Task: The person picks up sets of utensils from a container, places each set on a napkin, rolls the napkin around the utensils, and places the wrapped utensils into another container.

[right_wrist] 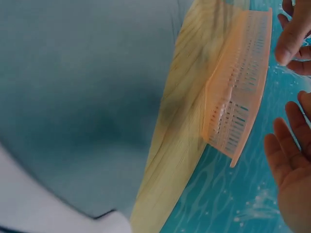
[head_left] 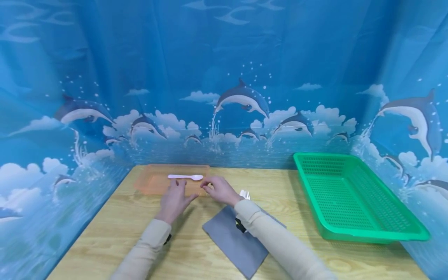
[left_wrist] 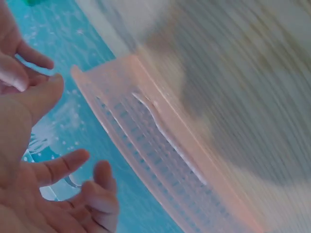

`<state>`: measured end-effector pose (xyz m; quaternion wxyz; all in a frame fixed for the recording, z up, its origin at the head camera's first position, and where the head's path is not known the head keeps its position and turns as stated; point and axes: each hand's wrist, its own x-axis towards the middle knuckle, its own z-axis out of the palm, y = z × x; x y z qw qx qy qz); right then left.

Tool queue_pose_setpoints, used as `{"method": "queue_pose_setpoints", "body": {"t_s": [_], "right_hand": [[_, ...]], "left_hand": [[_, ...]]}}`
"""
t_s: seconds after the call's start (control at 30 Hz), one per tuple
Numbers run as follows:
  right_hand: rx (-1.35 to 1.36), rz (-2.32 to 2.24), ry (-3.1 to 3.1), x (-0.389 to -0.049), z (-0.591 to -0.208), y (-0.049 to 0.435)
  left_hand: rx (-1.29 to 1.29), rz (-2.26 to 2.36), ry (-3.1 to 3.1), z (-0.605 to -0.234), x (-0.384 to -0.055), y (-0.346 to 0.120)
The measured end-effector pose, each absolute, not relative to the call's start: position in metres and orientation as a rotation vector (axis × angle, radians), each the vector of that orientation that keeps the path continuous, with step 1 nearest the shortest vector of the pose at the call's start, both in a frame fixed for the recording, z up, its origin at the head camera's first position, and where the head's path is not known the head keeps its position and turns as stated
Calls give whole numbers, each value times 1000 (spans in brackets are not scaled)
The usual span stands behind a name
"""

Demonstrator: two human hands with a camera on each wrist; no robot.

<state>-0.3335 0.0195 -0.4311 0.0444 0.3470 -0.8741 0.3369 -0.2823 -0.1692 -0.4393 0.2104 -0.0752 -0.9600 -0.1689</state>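
A pale pink spoon (head_left: 185,177) lies lengthwise in a shallow orange basket (head_left: 150,190) at the back left of the table. My left hand (head_left: 174,200) is over the basket's front edge, fingers spread and nothing in them. Near the basket's right end is my right hand (head_left: 219,188), its fingers loosely bent with no thing visible in them. Under my right forearm lies a flat grey rectangular mat or cloth (head_left: 234,241). A white fork (head_left: 245,194) shows its tines beyond the grey sheet's far edge; the sleeve covers most of it.
A large green basket (head_left: 350,202) stands on the right side of the wooden table (head_left: 101,241). Blue curtains (head_left: 196,46) printed with dolphins hang behind and beside the table.
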Motion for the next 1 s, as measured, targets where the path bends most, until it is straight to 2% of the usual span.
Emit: {"method": "queue_pose_setpoints", "body": {"t_s": [0.6, 1.0], "right_hand": [[1153, 634, -2706, -333, -435, -6], [1136, 549, -2775, -338, -442, -15]], "left_hand": [[59, -367, -2931, -437, -289, -201], [28, -383, -2963, -443, -296, -214]]}}
